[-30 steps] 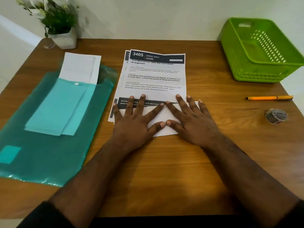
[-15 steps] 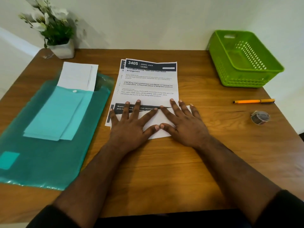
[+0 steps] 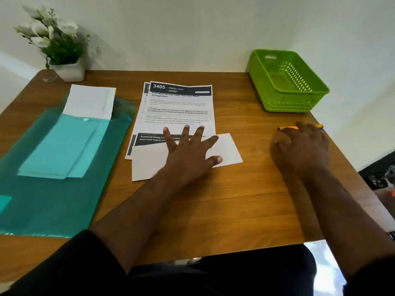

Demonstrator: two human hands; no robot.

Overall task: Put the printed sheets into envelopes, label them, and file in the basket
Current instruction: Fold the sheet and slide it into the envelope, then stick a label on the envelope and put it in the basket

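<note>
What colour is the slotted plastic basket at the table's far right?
Bright green plastic basket; head view.

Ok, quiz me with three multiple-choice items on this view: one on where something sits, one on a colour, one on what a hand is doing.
1. Where is the basket?
A. far right corner of the table
B. on the teal folder
C. beside the plant

2. What colour is the pen?
A. blue
B. orange
C. black

3. What is the left hand doing?
A. gripping the pen
B. pressing flat on the white envelope
C. lifting the basket

Answers:
1 A, it stands at the back right, by the wall.
2 B, orange ends show either side of the right hand.
3 B, its fingers are spread flat on the white envelope, over the printed sheets.
</note>
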